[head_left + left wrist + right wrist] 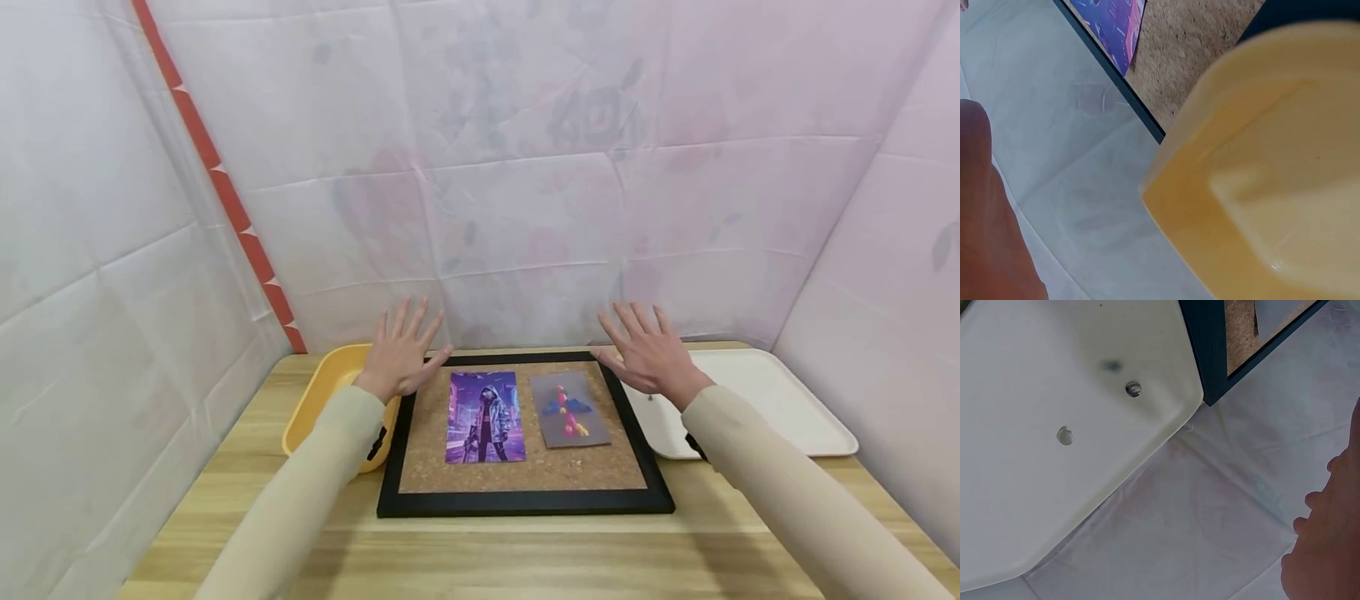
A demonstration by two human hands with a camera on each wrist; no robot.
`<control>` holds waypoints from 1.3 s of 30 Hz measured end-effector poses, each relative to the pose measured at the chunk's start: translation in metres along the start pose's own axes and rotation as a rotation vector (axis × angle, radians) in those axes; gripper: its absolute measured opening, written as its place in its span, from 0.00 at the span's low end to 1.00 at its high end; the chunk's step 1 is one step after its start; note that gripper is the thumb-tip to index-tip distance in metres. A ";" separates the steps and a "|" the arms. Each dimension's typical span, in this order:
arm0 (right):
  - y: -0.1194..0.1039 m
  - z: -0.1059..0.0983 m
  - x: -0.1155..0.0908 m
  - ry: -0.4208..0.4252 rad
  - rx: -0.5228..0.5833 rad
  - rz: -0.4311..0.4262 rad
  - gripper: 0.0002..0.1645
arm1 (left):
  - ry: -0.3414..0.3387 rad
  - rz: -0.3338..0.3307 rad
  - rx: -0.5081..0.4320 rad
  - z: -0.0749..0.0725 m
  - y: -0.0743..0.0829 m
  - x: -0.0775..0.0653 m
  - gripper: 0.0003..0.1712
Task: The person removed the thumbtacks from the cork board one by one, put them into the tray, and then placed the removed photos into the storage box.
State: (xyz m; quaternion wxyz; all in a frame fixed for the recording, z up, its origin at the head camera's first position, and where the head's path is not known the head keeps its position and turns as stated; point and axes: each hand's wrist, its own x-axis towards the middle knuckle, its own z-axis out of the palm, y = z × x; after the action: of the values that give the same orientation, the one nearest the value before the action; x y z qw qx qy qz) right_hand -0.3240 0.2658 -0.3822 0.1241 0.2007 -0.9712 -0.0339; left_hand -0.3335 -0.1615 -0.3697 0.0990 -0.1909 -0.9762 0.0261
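Note:
In the head view my left hand (401,358) is held up with its fingers spread, above the yellow bin (311,404) and the left rim of a black-framed cork board (465,477). Opposite it, my right hand (647,357) is raised the same way, between the board's right rim and a white tray (780,400). Neither holds anything. On the cork lie a purple picture (486,417) of a hooded figure and a greyish picture (570,410) with a pink and yellow shape, slightly tilted.
Two small round pieces, one shiny (1134,389) and one pale (1065,435), lie on the tray in the right wrist view; their kind is unclear. The visible inside of the bin holds nothing. White cloth walls (525,208) enclose the wooden table (480,562) at the back and sides.

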 end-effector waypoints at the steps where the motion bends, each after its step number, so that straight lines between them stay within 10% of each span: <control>1: 0.001 0.001 0.000 0.001 -0.004 -0.004 0.45 | 0.000 0.001 0.003 0.001 0.000 0.000 0.44; 39: -0.005 -0.006 -0.033 -0.012 0.031 0.010 0.43 | -0.047 0.001 -0.031 0.016 0.011 -0.022 0.45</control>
State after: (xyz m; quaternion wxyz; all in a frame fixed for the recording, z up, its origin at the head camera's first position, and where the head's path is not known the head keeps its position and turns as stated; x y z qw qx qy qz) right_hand -0.2917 0.2745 -0.3840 0.1154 0.1977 -0.9733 -0.0194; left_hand -0.3130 -0.1595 -0.3901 0.0731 -0.1923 -0.9785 0.0157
